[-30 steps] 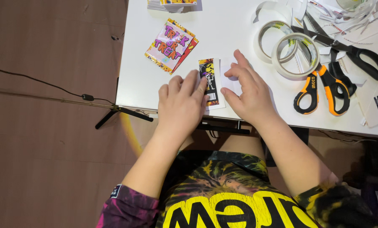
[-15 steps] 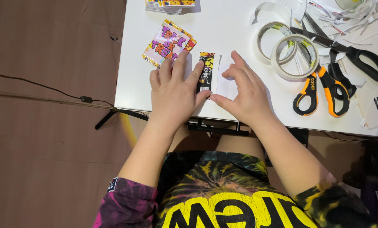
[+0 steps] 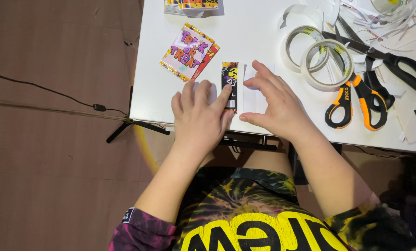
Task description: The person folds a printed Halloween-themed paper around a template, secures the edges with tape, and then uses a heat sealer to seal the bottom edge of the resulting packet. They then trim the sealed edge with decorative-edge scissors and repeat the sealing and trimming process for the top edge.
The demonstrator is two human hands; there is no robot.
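Flat and open, the left hand (image 3: 199, 116) presses its index fingertip on a narrow dark printed paper strip (image 3: 229, 85) at the frame's centre, on the white table (image 3: 259, 28). Beside it, the right hand (image 3: 275, 103), fingers spread, pins a white paper sheet (image 3: 253, 95). Orange-handled scissors (image 3: 356, 100) lie right.

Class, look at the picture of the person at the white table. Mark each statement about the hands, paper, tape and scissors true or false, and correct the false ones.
1. The left hand presses a narrow printed strip with a fingertip. True.
2. The right hand holds the orange-handled scissors. False: it rests flat on white paper; the scissors lie untouched to its right.
3. Two tape rolls lie overlapping on the table. True.
4. The colourful square packets lie right of the tape rolls. False: they lie left of both hands' fingers, far from the rolls.
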